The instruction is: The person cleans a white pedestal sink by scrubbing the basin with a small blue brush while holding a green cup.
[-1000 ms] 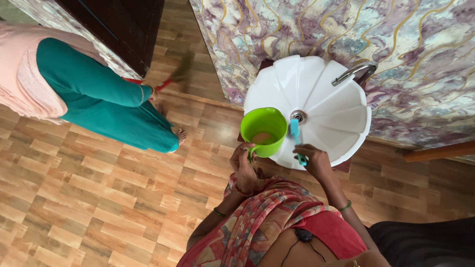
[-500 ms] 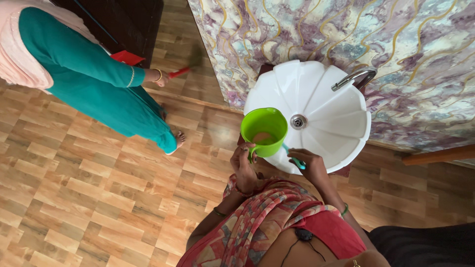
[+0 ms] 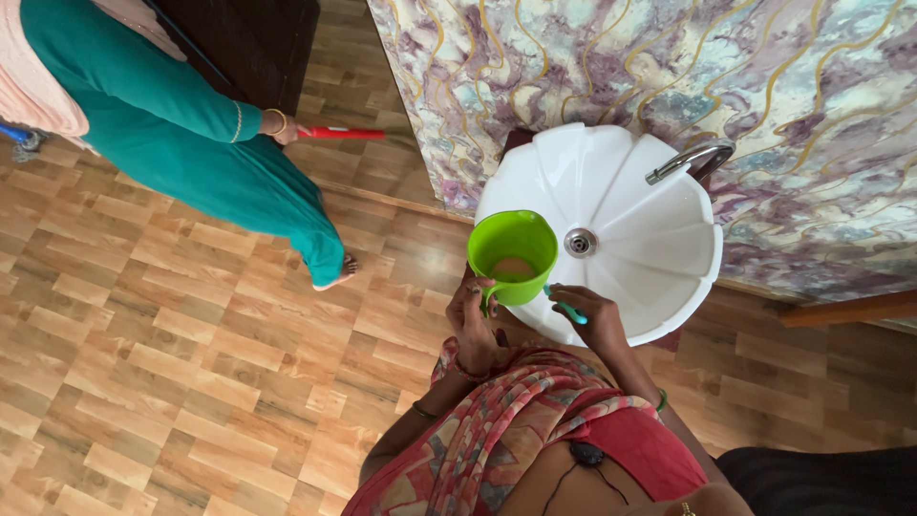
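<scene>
- Wrapped around the handle of a bright green plastic mug (image 3: 512, 256), the left hand (image 3: 475, 320) is keeping the mug upright at the near rim of the basin, so the brownish liquid seen inside is being kept level.
- A teal toothbrush (image 3: 565, 306) is being pinched in the closed fingers of the right hand (image 3: 600, 320), its head pointing toward the mug and just beside the mug's base.
- Both items are being held over the near edge of the white, shell-fluted washbasin (image 3: 659, 258), so any drips are likely being caught by the bowl rather than the floor.
- A chrome tap (image 3: 690, 160) is reaching in from the far right rim, well apart from the mug; the drain (image 3: 580, 242) is lying open just beyond the mug.
- Room is being limited ahead by the marbled wall (image 3: 611, 76) behind the basin.
- Wooden-patterned floor (image 3: 143, 363) is lying open to the left, where another person in teal (image 3: 191, 143) is holding a red-handled tool (image 3: 339, 134), well apart from the basin.
</scene>
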